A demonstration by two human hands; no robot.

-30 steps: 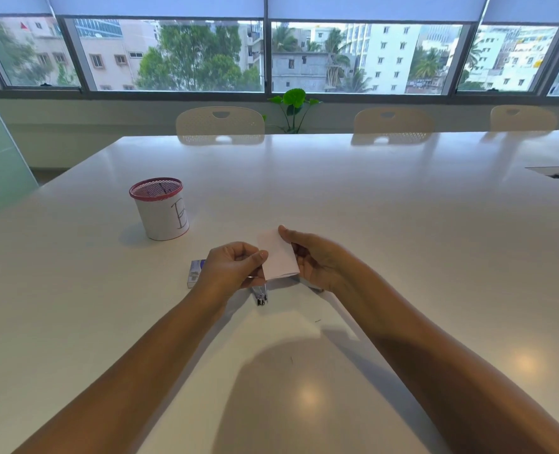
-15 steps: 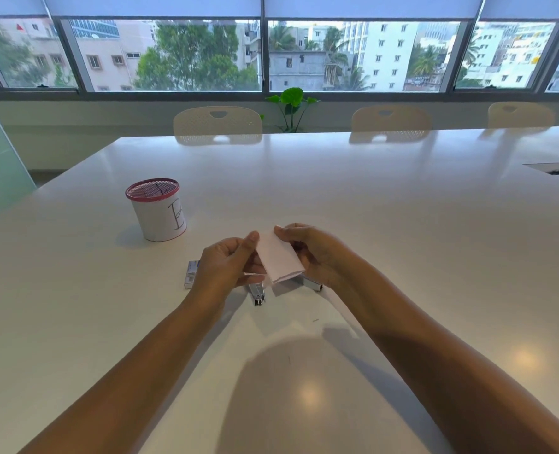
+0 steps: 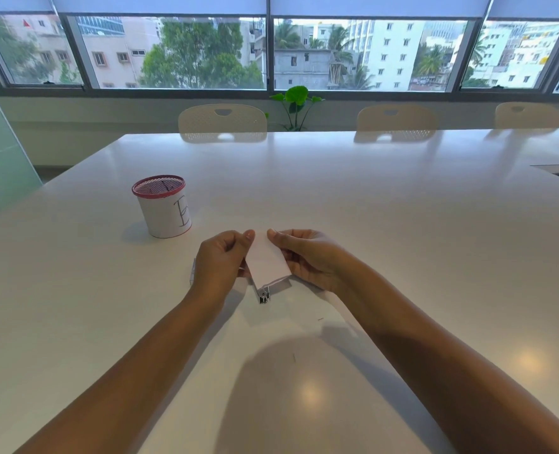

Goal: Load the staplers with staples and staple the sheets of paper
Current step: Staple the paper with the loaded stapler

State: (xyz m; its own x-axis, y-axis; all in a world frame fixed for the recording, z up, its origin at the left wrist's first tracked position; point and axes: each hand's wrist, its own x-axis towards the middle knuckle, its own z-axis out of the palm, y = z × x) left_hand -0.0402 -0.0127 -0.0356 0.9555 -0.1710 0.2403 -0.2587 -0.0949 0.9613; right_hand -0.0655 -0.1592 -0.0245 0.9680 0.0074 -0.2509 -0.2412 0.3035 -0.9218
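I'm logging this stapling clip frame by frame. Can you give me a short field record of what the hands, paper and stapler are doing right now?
left hand: pinches the left edge of the sheets of paper
right hand: holds the paper's right edge
paper: white, lifted off the table, between both hands
stapler: metal end shows below the paper; rest hidden
second stapler: partly hidden behind the left hand, on the table
mesh pen cup: upright, far left of the hands, marked with a letter

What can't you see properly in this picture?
- Stapler: head view, only its metal tip shows; the paper and left hand cover the rest.
- Whether the paper is stapled: hidden.
- Object at: mostly behind the left hand.
- Right hand fingers: behind the paper.
- Cup contents: too dim.
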